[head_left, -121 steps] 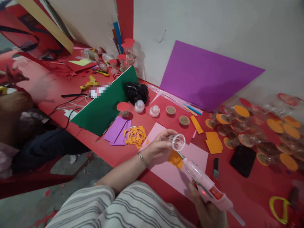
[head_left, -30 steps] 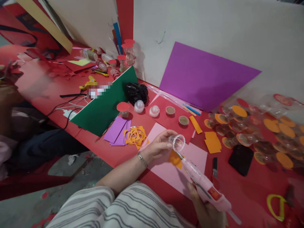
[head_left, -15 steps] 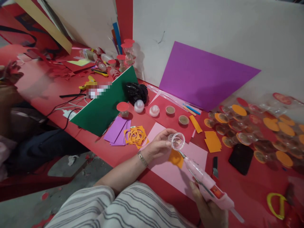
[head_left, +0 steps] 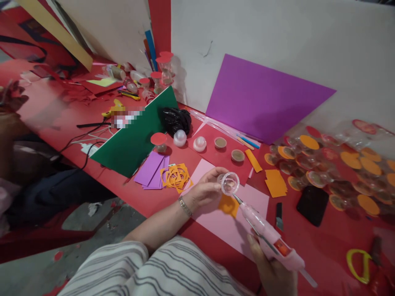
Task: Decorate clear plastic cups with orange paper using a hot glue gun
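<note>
Between the fingertips of my left hand [head_left: 210, 186] is a small clear plastic cup [head_left: 230, 183], its round rim tilted toward me. My right hand [head_left: 274, 269] grips a pink hot glue gun [head_left: 267, 234] from below. The gun's metal nozzle points up and left, its tip at or very near the cup's lower rim; I cannot tell whether they touch. A glue stick sticks out of the gun's back end. Under the cup, an orange paper piece [head_left: 228, 205] lies on a pink sheet [head_left: 212, 224].
Sand-filled cups [head_left: 238, 156] and clear domes [head_left: 200, 144] stand behind. A green board [head_left: 135, 135] divides the table at left. Many orange-topped cups [head_left: 310, 142], a black phone [head_left: 312, 205], a cutter [head_left: 279, 216] and yellow-handled scissors [head_left: 358, 265] lie right. Another person's hand [head_left: 12, 123] is far left.
Very little differs. The view shifts slightly, and the glue gun and cup stay almost in the same place, both still held.
</note>
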